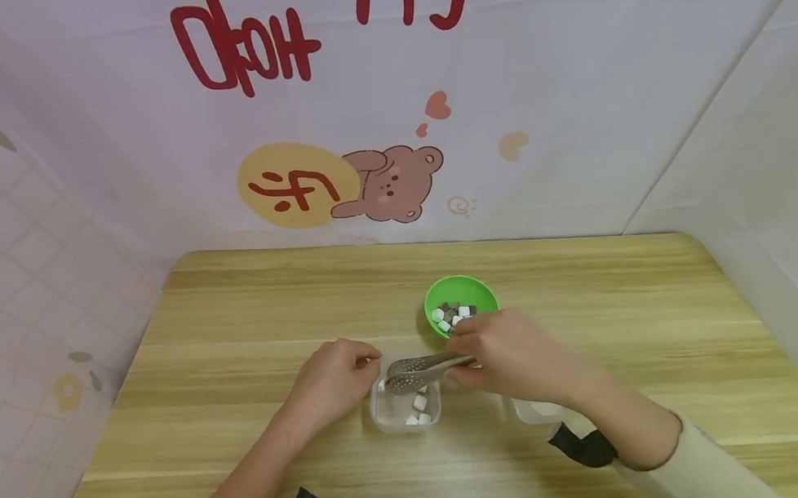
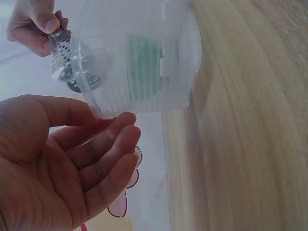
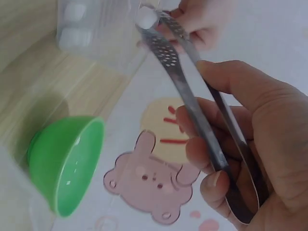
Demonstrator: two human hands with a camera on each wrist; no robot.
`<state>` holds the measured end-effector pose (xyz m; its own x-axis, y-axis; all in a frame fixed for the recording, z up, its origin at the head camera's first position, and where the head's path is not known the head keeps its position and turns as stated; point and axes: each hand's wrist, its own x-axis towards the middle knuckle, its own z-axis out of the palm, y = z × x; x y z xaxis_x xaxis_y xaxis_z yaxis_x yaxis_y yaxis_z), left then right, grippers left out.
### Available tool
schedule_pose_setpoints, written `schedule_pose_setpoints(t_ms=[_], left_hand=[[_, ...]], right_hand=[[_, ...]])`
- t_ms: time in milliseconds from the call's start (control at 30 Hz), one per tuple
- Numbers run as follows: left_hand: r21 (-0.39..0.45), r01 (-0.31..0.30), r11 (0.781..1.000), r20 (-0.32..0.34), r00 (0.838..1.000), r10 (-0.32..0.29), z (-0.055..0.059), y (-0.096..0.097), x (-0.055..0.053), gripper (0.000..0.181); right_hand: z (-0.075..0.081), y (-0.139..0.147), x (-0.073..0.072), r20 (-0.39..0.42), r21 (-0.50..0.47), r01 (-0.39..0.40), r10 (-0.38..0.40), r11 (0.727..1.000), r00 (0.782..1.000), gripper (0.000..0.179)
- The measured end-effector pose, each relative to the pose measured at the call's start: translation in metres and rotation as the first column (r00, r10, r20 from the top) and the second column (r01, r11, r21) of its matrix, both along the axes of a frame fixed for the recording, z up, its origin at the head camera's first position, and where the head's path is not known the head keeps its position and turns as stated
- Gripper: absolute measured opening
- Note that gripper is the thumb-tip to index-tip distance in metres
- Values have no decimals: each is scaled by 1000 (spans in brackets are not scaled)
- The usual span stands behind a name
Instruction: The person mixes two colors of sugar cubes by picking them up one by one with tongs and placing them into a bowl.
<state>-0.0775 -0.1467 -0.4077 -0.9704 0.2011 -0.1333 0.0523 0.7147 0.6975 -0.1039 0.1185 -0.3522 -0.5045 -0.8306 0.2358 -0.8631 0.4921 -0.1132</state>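
Observation:
My right hand [image 1: 510, 355] grips metal tongs [image 3: 183, 91] with perforated tips. Between those tips is a white cube [image 3: 147, 17], above a clear plastic container [image 1: 382, 422]. Several white cubes [image 1: 420, 403] lie inside that container, toward its right side. With thumb and forefinger, my left hand [image 1: 336, 379] pinches the container's far left rim; its other fingers are loosely bent, as the left wrist view shows. Behind the container stands a green bowl [image 1: 458, 287], holding white and dark brown pieces [image 1: 451, 314]. My right hand covers part of the bowl's near edge.
A second clear container [image 1: 536, 412] sits to the right, partly hidden under my right forearm. Black wrist mounts [image 1: 584, 447] stick out from both wrists. Behind the wooden table [image 1: 265, 305] hangs a printed white cloth [image 1: 533, 61], with more cloth at both sides.

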Motion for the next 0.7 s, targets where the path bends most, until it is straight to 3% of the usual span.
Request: schedule_pose_setpoints(t_ms=[167, 400, 700], left_hand=[[5, 9, 1000, 3, 1000, -9, 2, 0, 1, 21], [15, 14, 1000, 8, 1000, -14, 2, -1, 2, 19], [9, 2, 1000, 5, 1000, -2, 0, 0, 2, 20]], right_hand=[[1, 19, -6, 4, -133, 5, -5, 991, 1000, 15], [4, 49, -17, 22, -303, 47, -42, 952, 999, 15], [-2, 81, -34, -78, -301, 160, -192, 940, 978, 14]])
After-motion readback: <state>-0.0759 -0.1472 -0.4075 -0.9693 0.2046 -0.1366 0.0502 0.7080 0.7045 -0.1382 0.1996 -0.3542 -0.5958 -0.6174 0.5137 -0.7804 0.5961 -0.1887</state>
